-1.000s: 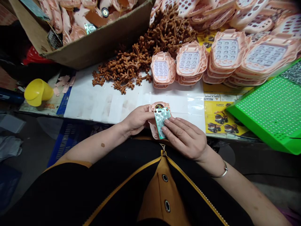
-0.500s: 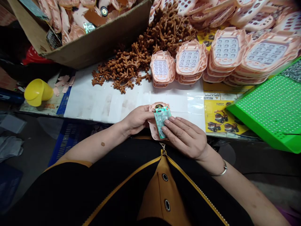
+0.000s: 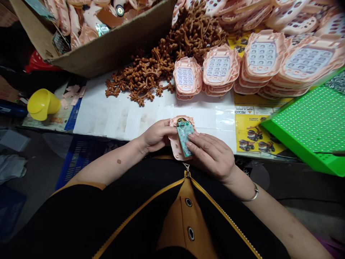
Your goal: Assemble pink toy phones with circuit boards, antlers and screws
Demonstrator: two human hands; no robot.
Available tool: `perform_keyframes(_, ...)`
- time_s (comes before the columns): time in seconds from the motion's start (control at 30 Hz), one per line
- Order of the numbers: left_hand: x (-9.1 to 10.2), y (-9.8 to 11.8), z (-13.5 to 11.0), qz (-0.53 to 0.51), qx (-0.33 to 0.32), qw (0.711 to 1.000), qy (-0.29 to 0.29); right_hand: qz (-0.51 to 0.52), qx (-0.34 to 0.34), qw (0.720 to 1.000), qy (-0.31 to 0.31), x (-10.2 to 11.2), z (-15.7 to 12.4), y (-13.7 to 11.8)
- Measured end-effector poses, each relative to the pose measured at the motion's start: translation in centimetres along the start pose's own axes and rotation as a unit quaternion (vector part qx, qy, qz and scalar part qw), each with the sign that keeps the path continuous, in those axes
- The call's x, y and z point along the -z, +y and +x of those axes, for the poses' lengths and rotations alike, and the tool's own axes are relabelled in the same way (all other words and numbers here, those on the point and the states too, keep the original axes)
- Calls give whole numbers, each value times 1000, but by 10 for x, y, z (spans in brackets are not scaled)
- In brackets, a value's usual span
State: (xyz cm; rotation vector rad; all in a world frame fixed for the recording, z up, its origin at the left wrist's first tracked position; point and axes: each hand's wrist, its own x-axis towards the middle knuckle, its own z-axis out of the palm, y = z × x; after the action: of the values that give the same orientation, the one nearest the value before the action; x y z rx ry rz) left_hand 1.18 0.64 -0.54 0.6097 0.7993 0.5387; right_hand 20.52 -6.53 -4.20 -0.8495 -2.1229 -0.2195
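Observation:
Just in front of my body, at the table's front edge, my left hand (image 3: 157,136) grips a pink plastic shell (image 3: 175,144) by its left side, thumb over the rim. A green circuit board (image 3: 184,138) lies at a slight slant over the shell, with thin wires at its top end near a round opening. My right hand (image 3: 212,151) has its fingertips on the board's right edge and holds it against the shell. The right thumb and the underside of the shell are hidden.
Stacks of pink shells with white keypads (image 3: 185,79) stand behind my hands. Beside them is a heap of brown plastic parts (image 3: 151,73). A cardboard box (image 3: 113,46) of pink pieces is at back left, a yellow scoop (image 3: 43,104) at left, a green perforated tray (image 3: 309,126) at right.
The circuit board has shifted slightly and sits a little more slanted over the shell. My right hand has moved a little left with it; my left hand keeps its grip.

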Motion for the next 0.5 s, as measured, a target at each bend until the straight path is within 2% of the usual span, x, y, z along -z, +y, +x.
perform_keyframes(0.1, 7, 0, 0, -42, 18, 998, -33, -17, 3, 1000, 0, -1, 1, 0)
perform_keyframes(0.17, 7, 0, 0, -34, 19, 998, -40, -31, 6, 999, -5, -1, 3, 0)
perform_keyframes(0.3, 0, -1, 1, 21, 2, 1000, -12, -50, 33, 998, -23, 1, 8, 0)
perform_keyframes(0.5, -5, -3, 3, 38, -16, 999, 20, -63, 57, 996, -40, -2, 12, -1)
